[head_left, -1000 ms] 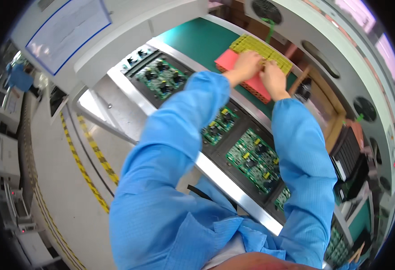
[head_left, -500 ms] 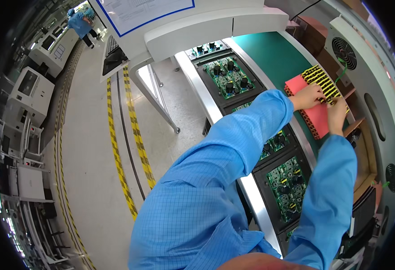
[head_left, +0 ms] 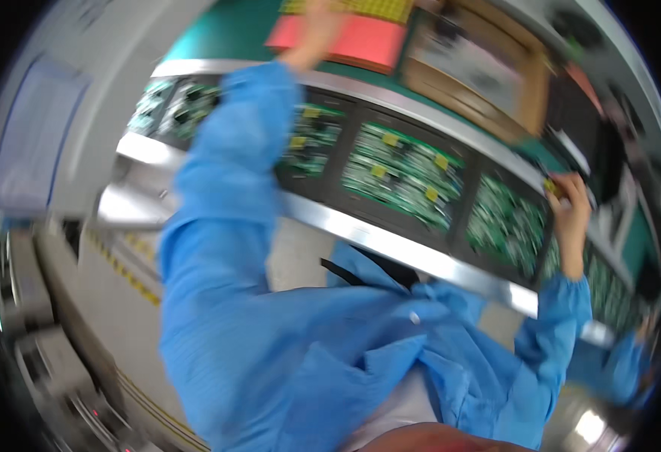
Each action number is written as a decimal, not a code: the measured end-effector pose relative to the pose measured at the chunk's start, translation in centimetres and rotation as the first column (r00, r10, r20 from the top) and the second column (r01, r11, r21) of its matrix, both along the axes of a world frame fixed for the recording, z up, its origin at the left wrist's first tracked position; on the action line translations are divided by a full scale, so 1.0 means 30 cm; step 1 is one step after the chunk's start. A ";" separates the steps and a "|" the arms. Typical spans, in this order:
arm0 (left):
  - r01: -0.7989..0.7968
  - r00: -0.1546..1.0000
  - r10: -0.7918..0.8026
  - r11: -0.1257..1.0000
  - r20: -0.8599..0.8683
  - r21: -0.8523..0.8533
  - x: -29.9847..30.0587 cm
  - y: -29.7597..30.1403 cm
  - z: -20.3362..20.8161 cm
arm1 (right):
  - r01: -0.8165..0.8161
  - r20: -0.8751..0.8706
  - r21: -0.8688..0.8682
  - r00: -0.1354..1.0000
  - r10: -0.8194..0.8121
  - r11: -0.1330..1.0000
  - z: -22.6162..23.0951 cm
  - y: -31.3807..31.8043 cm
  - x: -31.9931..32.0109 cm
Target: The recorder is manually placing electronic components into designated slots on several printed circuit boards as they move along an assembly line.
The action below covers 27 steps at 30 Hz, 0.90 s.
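My right hand (head_left: 573, 218) is closed in a pinch around a small yellow-and-black electronic component (head_left: 549, 186), held above the conveyor's far rail at the right. My left hand (head_left: 321, 30) reaches to the rows of yellow-and-black components (head_left: 379, 8) on a pink foam block (head_left: 368, 44) at the top; motion smears its fingers. Between my arms, green circuit boards (head_left: 402, 177) sit in black carrier trays (head_left: 457, 218) along the conveyor. Several of these boards bear yellow parts. Another board (head_left: 505, 226) lies nearest my right hand, and no yellow part shows on it.
An open cardboard box (head_left: 451, 98) stands right of the foam block on the green surface (head_left: 225, 34). Metal conveyor rails (head_left: 413, 256) edge the line. Another person's blue sleeve (head_left: 620, 369) shows at the lower right. White machine housing (head_left: 119, 83) rises at the left.
My view has swung right along the conveyor. My right hand has left the foam block with a yellow-and-black component and moved to the right. My left hand remains by the block.
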<state>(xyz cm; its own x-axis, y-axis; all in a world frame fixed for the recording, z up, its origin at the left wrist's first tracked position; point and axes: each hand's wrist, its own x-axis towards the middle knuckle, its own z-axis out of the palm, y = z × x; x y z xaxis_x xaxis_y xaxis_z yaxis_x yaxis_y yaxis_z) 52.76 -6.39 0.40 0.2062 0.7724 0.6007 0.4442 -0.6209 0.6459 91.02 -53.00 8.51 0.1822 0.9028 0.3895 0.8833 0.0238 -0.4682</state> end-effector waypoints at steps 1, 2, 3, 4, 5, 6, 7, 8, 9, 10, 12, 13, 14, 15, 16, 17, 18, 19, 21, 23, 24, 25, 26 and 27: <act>0.013 0.993 -0.068 0.882 0.100 0.471 0.167 -0.180 0.181 | 0.166 0.024 -0.081 0.986 -0.165 0.983 -0.042 -0.149 0.068; 0.032 0.971 -0.110 0.939 0.212 0.343 0.150 -0.247 0.250 | 0.179 0.025 -0.088 0.984 -0.177 0.980 -0.098 -0.176 0.091; 0.054 0.973 -0.099 0.976 0.210 0.211 0.138 -0.313 0.301 | 0.189 0.061 -0.040 0.981 -0.186 0.981 -0.134 -0.188 0.090; 0.149 0.957 -0.176 0.980 0.229 0.131 0.171 -0.443 0.379 | 0.173 0.016 -0.028 0.985 -0.173 0.984 -0.175 -0.201 0.101; 0.228 0.940 -0.234 0.972 0.249 0.054 0.177 -0.556 0.418 | 0.142 -0.031 -0.009 0.989 -0.142 0.990 -0.214 -0.206 0.101; 0.347 0.913 -0.335 0.938 0.235 -0.010 0.192 -0.624 0.401 | 0.132 -0.033 -0.027 0.991 -0.133 0.991 -0.238 -0.192 0.093; 0.475 0.865 -0.449 0.877 0.226 -0.076 0.245 -0.676 0.374 | 0.142 -0.038 -0.045 0.989 -0.143 0.989 -0.266 -0.203 0.095; 0.532 0.843 -0.536 0.844 -0.054 -0.068 0.265 -0.731 0.337 | 0.155 -0.025 -0.051 0.987 -0.156 0.987 -0.282 -0.211 0.092; 0.644 0.750 -0.644 0.763 -0.154 -0.054 0.331 -0.791 0.288 | 0.162 -0.014 -0.058 0.986 -0.163 0.985 -0.297 -0.220 0.093; 0.690 0.686 -0.694 0.716 -0.217 -0.109 0.398 -0.870 0.246 | 0.167 0.030 -0.056 0.986 -0.166 0.984 -0.318 -0.229 0.106; 0.763 0.587 -0.749 0.638 -0.306 -0.098 0.502 -0.991 0.178 | 0.180 0.060 -0.047 0.982 -0.177 0.983 -0.340 -0.231 0.117; 0.782 0.547 -0.773 0.609 -0.322 -0.132 0.541 -1.020 0.125 | 0.172 0.097 -0.031 0.981 -0.169 0.985 -0.353 -0.228 0.124; 0.794 0.518 -0.774 0.594 -0.363 -0.134 0.576 -1.035 0.084 | 0.160 0.126 -0.019 0.980 -0.156 0.987 -0.367 -0.217 0.136; 0.804 0.488 -0.774 0.578 -0.403 -0.136 0.607 -1.044 0.046 | 0.163 0.117 -0.024 0.980 -0.159 0.986 -0.379 -0.215 0.140; 0.803 0.482 -0.776 0.577 -0.407 -0.148 0.631 -1.052 0.026 | 0.165 0.144 -0.024 0.977 -0.160 0.986 -0.379 -0.206 0.135; 0.795 0.469 -0.756 0.587 -0.457 -0.154 0.652 -1.058 0.007 | 0.167 0.171 -0.023 0.972 -0.161 0.986 -0.381 -0.202 0.136; 0.787 0.454 -0.734 0.596 -0.506 -0.160 0.666 -1.064 -0.011 | 0.154 0.170 -0.027 0.974 -0.147 0.988 -0.385 -0.205 0.144; 0.786 0.446 -0.736 0.595 -0.510 -0.170 0.677 -1.073 -0.015 | 0.156 0.159 -0.031 0.976 -0.149 0.987 -0.390 -0.209 0.143; 0.789 0.436 -0.700 0.599 -0.565 -0.134 0.696 -1.083 -0.019 | 0.196 0.197 -0.024 0.962 -0.188 0.980 -0.399 -0.210 0.136; 0.774 0.455 -0.663 0.625 -0.595 -0.103 0.713 -1.085 -0.036 | 0.210 0.206 -0.022 0.958 -0.201 0.977 -0.401 -0.213 0.130; 0.759 0.446 -0.658 0.637 -0.607 -0.133 0.720 -1.081 -0.044 | 0.207 0.222 -0.037 0.956 -0.194 0.978 -0.397 -0.215 0.131; 0.742 0.437 -0.652 0.651 -0.620 -0.162 0.723 -1.076 -0.049 | 0.202 0.237 -0.050 0.954 -0.185 0.978 -0.385 -0.211 0.125; 0.738 0.430 -0.639 0.656 -0.637 -0.160 0.723 -1.074 -0.057 | 0.210 0.262 -0.057 0.947 -0.188 0.976 -0.373 -0.208 0.115; 0.737 0.425 -0.641 0.655 -0.639 -0.166 0.722 -1.073 -0.066 | 0.210 0.255 -0.060 0.948 -0.188 0.976 -0.355 -0.213 0.103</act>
